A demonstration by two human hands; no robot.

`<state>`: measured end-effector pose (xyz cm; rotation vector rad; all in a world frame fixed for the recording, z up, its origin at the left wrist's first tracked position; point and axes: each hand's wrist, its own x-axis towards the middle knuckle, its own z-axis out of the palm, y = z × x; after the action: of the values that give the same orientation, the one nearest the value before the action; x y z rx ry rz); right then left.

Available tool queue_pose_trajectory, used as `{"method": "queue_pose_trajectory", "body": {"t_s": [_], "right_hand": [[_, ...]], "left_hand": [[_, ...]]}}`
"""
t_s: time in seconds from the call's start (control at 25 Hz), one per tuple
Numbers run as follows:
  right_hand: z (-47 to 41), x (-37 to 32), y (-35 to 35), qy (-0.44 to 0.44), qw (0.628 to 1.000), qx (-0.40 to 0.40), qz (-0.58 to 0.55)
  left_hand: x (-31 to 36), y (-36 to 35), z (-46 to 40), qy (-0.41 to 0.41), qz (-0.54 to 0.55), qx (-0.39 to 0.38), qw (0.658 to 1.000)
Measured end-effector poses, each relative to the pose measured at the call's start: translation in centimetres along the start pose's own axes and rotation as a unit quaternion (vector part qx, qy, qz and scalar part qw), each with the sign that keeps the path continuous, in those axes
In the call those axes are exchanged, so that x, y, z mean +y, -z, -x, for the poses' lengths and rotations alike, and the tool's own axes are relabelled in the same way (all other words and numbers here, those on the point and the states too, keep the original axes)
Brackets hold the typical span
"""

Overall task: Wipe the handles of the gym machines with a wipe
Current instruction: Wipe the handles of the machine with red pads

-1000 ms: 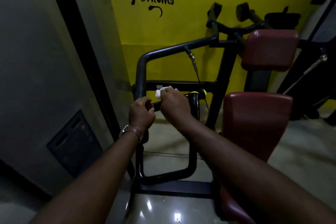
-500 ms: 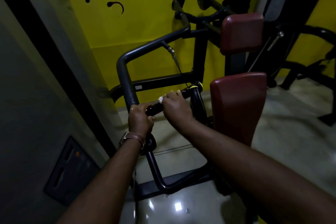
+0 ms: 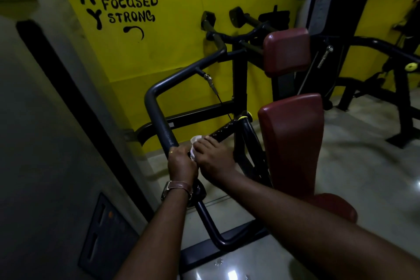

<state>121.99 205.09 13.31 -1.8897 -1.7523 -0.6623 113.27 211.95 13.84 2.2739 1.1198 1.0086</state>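
While left hand (image 3: pixel 181 163) grips the frame bar (image 3: pixel 159 118), right hand (image 3: pixel 213 157) clasps wipe (image 3: pixel 195 143) — on handle (image 3: pixel 223 130).

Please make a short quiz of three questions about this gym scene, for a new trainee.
1. True or false: the right hand holds the wipe against the handle.
2. What does the left hand grip? A) the grey bar B) the red pad C) the cable
3. Fill in: the lowest word painted on the yellow wall is ____.

Key: 1 true; 2 A; 3 STRONG.
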Motion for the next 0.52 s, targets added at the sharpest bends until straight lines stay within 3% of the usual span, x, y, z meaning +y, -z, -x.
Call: {"method": "queue_pose_trajectory", "body": {"t_s": [0.08,0.16,0.2,0.32,0.4,0.44,0.48,0.52], "right_hand": [[-0.1,1.9,0.2,-0.015,0.999,0.031,-0.006],[0.1,3.2,0.5,-0.109,0.99,0.086,-0.003],[0.4,2.7,0.2,-0.118,0.99,0.082,-0.004],[1.0,-0.2,-0.9,-0.004,1.0,0.012,-0.023],[0.9,0.4,-0.5,-0.113,0.991,0.005,-0.078],[0.9,0.7,-0.2,-0.223,0.966,0.032,-0.123],[0.8,0.9,0.1,-0.352,0.913,0.059,-0.198],[0.5,1.0,0.6,-0.478,0.82,0.082,-0.304]], "left_hand": [[-0.1,0.0,0.1,0.008,-0.007,-0.006,1.0],[-0.1,-0.2,-0.1,0.025,-0.006,-0.014,1.0],[-0.1,-0.2,-0.1,0.022,-0.001,-0.012,1.0],[0.0,0.0,0.0,0.005,0.009,0.002,1.0],[0.2,0.2,0.1,0.043,0.006,-0.007,0.999],[0.3,0.2,0.2,0.059,0.004,-0.013,0.998],[0.4,0.2,0.3,0.065,0.004,-0.017,0.998],[0.5,0.3,0.4,0.061,0.007,-0.018,0.998]]}}
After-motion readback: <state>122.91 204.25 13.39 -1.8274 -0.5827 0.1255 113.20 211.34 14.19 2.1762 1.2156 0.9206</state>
